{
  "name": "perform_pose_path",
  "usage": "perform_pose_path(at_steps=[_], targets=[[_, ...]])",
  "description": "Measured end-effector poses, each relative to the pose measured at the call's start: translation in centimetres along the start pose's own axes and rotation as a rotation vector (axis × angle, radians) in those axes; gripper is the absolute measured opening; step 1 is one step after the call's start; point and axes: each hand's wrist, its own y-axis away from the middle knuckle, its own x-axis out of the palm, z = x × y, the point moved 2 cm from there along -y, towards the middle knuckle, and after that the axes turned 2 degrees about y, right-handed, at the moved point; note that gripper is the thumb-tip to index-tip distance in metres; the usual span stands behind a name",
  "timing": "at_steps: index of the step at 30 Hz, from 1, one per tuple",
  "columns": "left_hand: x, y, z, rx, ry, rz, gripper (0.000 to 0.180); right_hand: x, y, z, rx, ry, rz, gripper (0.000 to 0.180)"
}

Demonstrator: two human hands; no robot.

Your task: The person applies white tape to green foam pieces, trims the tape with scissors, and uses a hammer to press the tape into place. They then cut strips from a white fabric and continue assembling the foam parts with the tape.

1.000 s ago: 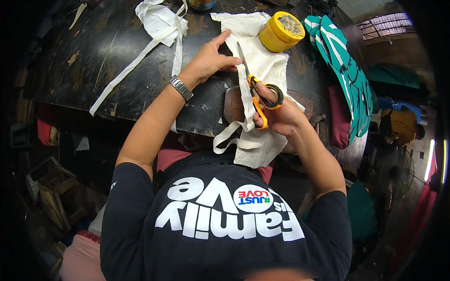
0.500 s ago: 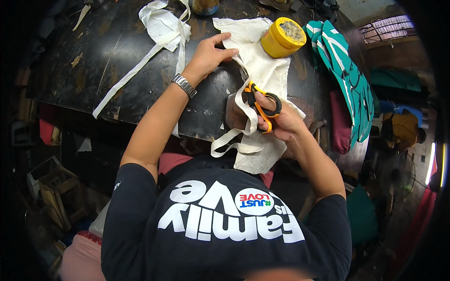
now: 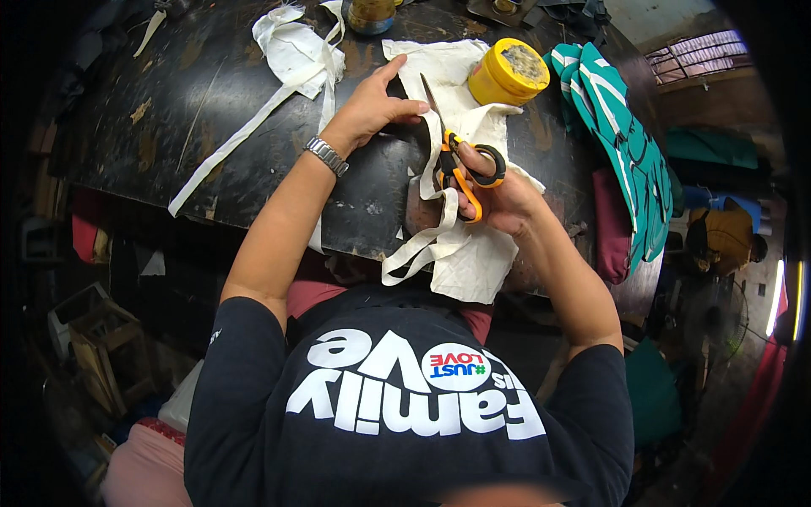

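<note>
My right hand point(image 3: 507, 196) grips a pair of scissors point(image 3: 475, 201) with orange and black handles. One blade shows, pointing away from me over the white cloth point(image 3: 456, 72). Along the scissors' left side hangs a narrow cloth strip point(image 3: 429, 160), its lower part curling near the table edge. My left hand point(image 3: 370, 108) rests at the cloth's left edge, index finger and thumb spread apart. The thumb tip touches or lies beside the strip's upper end; its other fingers are partly hidden. A yellow tub point(image 3: 508, 72) stands on the cloth's far right part.
More white cloth with long strips point(image 3: 296, 55) lies left of my hand on the dark table point(image 3: 228, 110). Green pieces with white lines point(image 3: 612, 127) are stacked at the right, beside a maroon bundle point(image 3: 612, 220). Another jar point(image 3: 372, 15) stands at the far edge.
The scissors' blade has come into view above the cloth. The strip's upper end has shifted left towards my left thumb, which has dropped slightly nearer to me.
</note>
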Motion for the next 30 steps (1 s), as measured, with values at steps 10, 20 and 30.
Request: perform_pose_path(at_steps=[10, 20, 30], targets=[[-1.3, -1.6, 1.1, 0.049, -0.009, -0.172, 0.069, -0.5, 0.4, -0.4, 0.001, 0.112, 0.021, 0.048], [-0.8, -0.8, 0.5, 0.048, 0.017, -0.063, 0.085, -0.4, -1.7, 1.0, 0.047, 0.04, 0.028, 0.056], [-1.3, -0.8, 1.2, 0.056, 0.007, -0.07, 0.087, -0.8, -1.3, 0.8, -0.008, 0.147, 0.071, 0.049]])
